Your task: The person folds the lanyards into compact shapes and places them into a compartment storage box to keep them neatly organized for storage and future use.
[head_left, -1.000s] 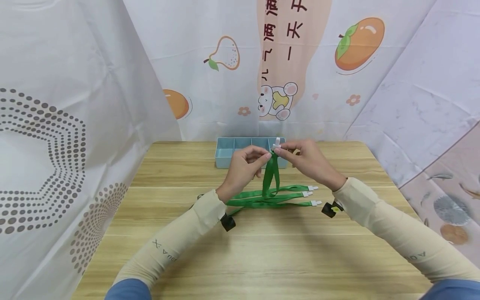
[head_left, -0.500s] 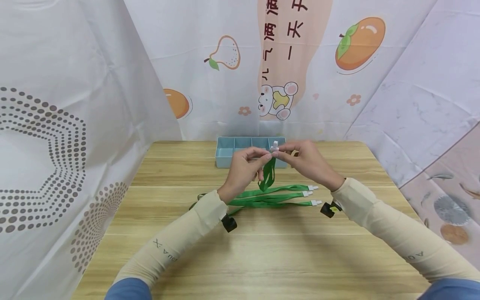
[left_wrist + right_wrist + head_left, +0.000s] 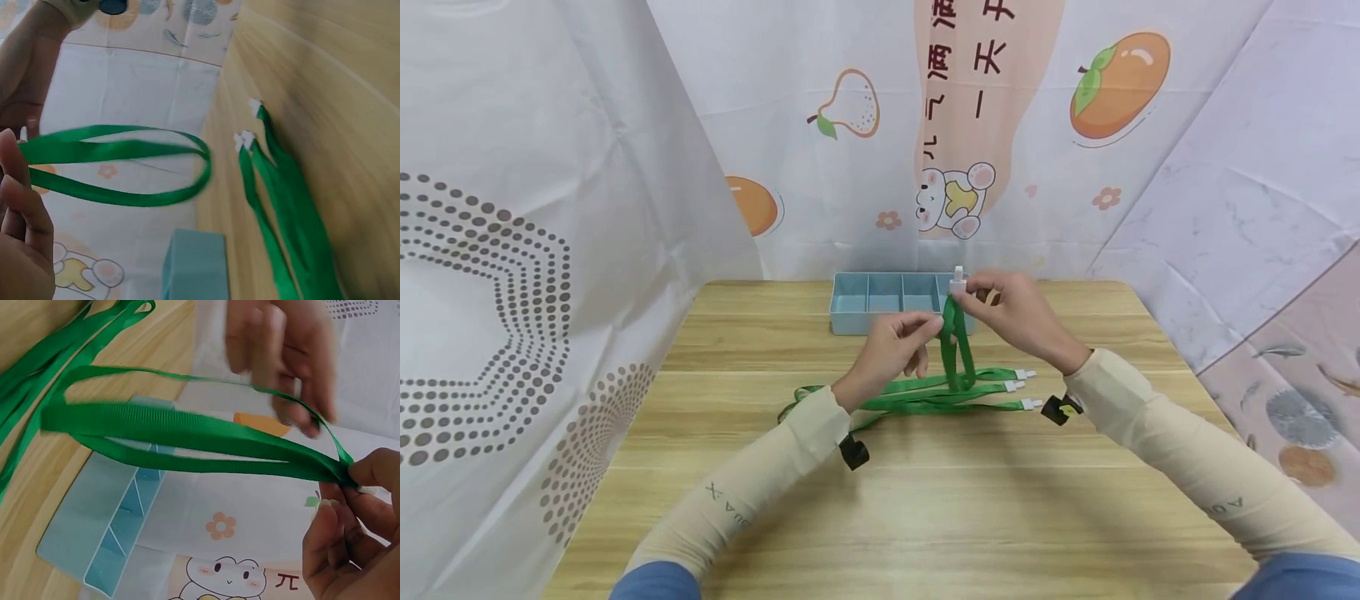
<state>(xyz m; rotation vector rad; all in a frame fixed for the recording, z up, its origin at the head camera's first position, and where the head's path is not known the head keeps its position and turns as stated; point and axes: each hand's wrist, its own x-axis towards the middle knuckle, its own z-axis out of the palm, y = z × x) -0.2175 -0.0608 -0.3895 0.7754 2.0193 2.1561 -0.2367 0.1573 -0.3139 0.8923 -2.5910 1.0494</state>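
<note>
A green lanyard (image 3: 947,354) hangs in a narrow loop below its white plastic clip (image 3: 958,282). My right hand (image 3: 1018,321) pinches its gathered top just under the clip, between thumb and fingertips. My left hand (image 3: 891,350) is at the strap's left side, thumb and forefinger close together. In the right wrist view the left hand (image 3: 287,362) is blurred behind a thin strand, so whether it grips the strap is unclear. Several more green lanyards (image 3: 917,404) lie side by side on the table below, their white clips (image 3: 1030,405) pointing right.
A light blue tray (image 3: 850,323) split into compartments stands at the table's back edge, partly behind the right hand and held lanyard. The wooden table (image 3: 925,517) meets a printed cloth (image 3: 865,192) at the back.
The right hand has risen slightly with the clip. The left hand has dropped a little away from it, and the held lanyard's loop now hangs longer and more open.
</note>
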